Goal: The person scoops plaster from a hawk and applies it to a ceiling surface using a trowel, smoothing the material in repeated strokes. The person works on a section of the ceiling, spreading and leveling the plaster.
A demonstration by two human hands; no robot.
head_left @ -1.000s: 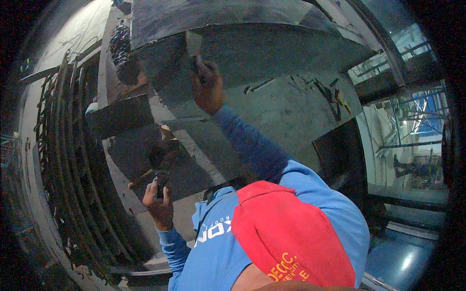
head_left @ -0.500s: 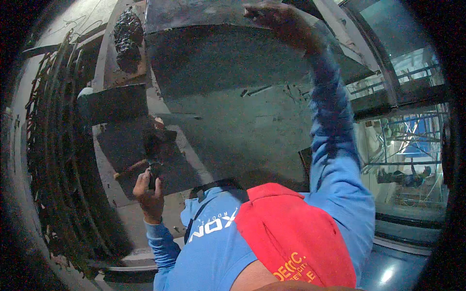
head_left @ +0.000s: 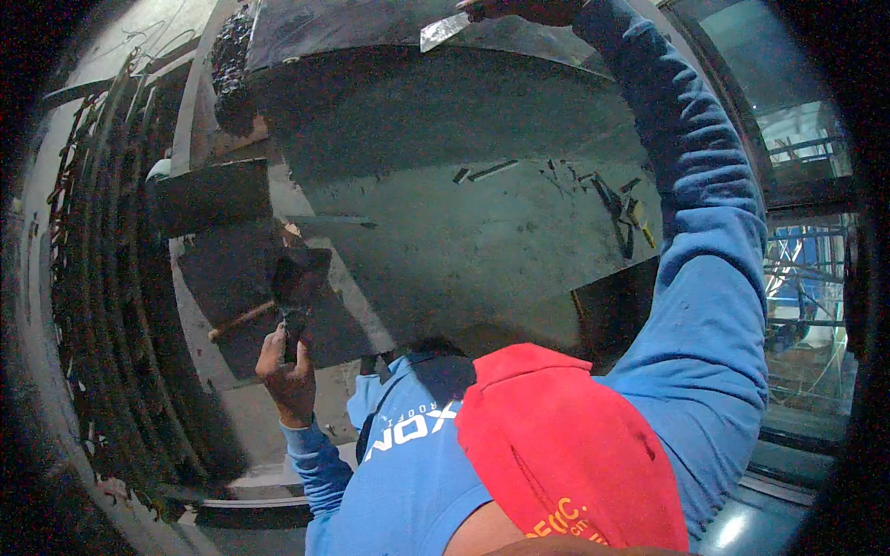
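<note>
My left hand (head_left: 287, 378) is closed round the dark grip of a tool (head_left: 295, 335); what sits at its far end is too dark to make out. Beside it, a wooden handle (head_left: 243, 319) lies across a dark square board (head_left: 222, 273). Far forward, at the upper edge, my right hand (head_left: 533, 9) is partly cut off by the picture. From its fingers a flat, shiny metal blade (head_left: 443, 32) points left, over the rim of a wide dark panel (head_left: 371, 56). The blade's handle is hidden in the hand.
Several loose tools (head_left: 616, 208) and thin strips lie on the grey-green surface (head_left: 445, 241). Long dark rods (head_left: 111, 278) are stacked at the left. A lumpy black mass (head_left: 234, 74) sits at the far left. Glass and scaffolding (head_left: 802, 278) show at the right.
My right arm has swung outward and farther forward, bringing the shiny blade into sight. Tools formerly behind that arm now show. My left hand keeps nearly the same place and hold.
</note>
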